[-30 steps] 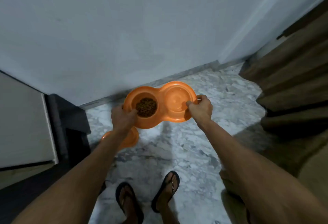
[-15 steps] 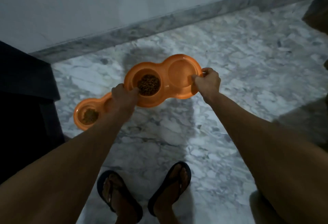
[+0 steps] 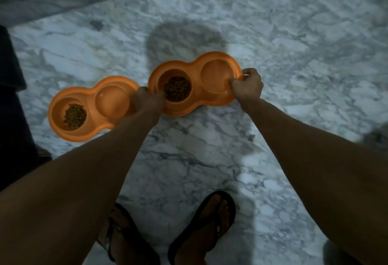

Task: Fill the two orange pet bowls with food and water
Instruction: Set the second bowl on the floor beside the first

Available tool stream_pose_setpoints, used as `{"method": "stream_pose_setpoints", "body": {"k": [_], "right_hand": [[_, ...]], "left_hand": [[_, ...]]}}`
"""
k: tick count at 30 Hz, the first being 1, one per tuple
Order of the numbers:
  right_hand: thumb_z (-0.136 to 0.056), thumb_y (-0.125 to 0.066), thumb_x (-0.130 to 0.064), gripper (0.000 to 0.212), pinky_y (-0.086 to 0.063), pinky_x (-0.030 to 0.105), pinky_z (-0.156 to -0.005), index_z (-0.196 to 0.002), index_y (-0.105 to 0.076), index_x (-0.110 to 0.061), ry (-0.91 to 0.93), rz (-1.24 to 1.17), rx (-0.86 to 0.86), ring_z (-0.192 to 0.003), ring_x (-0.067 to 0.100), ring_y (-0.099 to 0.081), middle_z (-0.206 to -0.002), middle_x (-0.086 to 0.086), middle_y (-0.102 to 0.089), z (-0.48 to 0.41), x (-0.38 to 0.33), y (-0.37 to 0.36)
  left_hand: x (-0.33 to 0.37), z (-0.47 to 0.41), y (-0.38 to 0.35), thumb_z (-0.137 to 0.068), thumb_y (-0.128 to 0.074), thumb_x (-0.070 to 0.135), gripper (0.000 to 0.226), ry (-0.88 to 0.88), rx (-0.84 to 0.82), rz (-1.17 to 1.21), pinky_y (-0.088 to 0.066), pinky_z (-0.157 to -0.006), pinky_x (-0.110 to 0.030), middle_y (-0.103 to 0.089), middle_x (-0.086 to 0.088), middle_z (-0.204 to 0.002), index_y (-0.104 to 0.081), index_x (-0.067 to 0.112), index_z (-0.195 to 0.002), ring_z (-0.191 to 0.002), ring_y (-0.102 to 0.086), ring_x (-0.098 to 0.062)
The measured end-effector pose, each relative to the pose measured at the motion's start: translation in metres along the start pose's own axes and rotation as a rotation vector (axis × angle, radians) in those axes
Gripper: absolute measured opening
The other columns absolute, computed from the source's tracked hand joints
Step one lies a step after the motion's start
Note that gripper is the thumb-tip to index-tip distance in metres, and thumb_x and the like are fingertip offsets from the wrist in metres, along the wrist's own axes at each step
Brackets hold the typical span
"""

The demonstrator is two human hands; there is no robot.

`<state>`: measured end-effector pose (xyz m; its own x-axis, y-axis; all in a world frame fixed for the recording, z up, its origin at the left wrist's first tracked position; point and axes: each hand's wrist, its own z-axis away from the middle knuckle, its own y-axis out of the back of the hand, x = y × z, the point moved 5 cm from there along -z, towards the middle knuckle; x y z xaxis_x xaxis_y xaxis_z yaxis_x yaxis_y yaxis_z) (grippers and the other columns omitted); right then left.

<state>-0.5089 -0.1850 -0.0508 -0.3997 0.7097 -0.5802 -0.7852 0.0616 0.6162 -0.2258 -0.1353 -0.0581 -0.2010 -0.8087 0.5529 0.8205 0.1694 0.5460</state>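
Plainly both hands are doing the holding. The left hand (image 3: 148,100) grips the near-left end of the orange bowl (image 3: 210,105), thumb hooked over the rim just beside the food well. The right hand (image 3: 248,85) pinches the far-right end, its thumb on the rim of the other well and its fingers curled round the outer edge. The bowl is a double one, two round wells in a single tray, and its long axis runs from hand to hand, with the right end a little farther from the person than the left. The left well holds brown dry food (image 3: 177,91). The right well (image 3: 217,76) looks bare orange, and whether there is water in it cannot be told.

The tray sits very low over the marble floor (image 3: 294,44), or on it already; the picture does not settle which.

Just to the left lies the other orange bowl (image 3: 92,94), flat on the floor, with food (image 3: 75,115) in its left well. The left hand covers the spot where the two trays meet, so touching or apart cannot be told.

That spot is likely what the set-down depends on. The left hand is the one nearest the neighbour, so the held end needs to stay to the right of it.

The person's sandals (image 3: 210,222) stand well back from both bowls.
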Motion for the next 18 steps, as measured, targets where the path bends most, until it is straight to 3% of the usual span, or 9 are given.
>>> {"method": "stream_pose_setpoints", "body": {"k": [8, 13, 15, 18], "right_hand": [[-0.074, -0.071, -0.017, 0.044, -0.056, 0.043, -0.086, -0.115, -0.057, -0.012, 0.031, 0.020, 0.008, -0.094, 0.024, -0.063, -0.096, 0.002, -0.061, -0.004, 0.012, -0.009], [-0.077, -0.070, -0.017, 0.044, -0.056, 0.042, -0.085, -0.118, -0.056, -0.011, 0.029, 0.025, 0.001, -0.096, 0.025, -0.063, -0.101, 0.004, -0.061, -0.002, 0.018, -0.013], [-0.079, -0.068, -0.017, 0.046, -0.055, 0.041, -0.087, -0.122, -0.053, -0.011, 0.016, 0.026, -0.017, -0.099, 0.025, -0.062, -0.104, 0.005, -0.060, -0.001, 0.019, -0.012], [-0.082, -0.068, -0.020, 0.057, -0.052, 0.040, -0.093, -0.134, -0.047, -0.010, -0.005, 0.036, -0.058, -0.111, 0.027, -0.060, -0.124, 0.010, -0.059, 0.009, 0.010, -0.006]], "left_hand": [[-0.008, -0.002, -0.009, -0.080, -0.067, 0.012, 0.010, -0.012, 0.019, 0.012, -0.052, -0.070, -0.043, -0.057, -0.013, -0.081, -0.058, 0.009, -0.083, -0.078, -0.058, -0.024], [-0.012, -0.002, -0.012, -0.085, -0.065, 0.010, 0.011, 0.011, 0.011, 0.030, -0.049, -0.072, -0.040, -0.057, -0.012, -0.089, -0.056, 0.010, -0.092, -0.087, -0.060, -0.028], [-0.014, -0.003, -0.012, -0.084, -0.066, 0.012, 0.018, 0.035, -0.008, 0.050, -0.049, -0.071, -0.040, -0.060, -0.015, -0.091, -0.061, 0.002, -0.099, -0.094, -0.064, -0.035], [-0.007, 0.007, -0.004, -0.084, -0.071, 0.017, 0.050, 0.069, -0.038, 0.059, -0.053, -0.084, -0.049, -0.063, -0.023, -0.114, -0.054, -0.004, -0.126, -0.109, -0.062, -0.041]]}}
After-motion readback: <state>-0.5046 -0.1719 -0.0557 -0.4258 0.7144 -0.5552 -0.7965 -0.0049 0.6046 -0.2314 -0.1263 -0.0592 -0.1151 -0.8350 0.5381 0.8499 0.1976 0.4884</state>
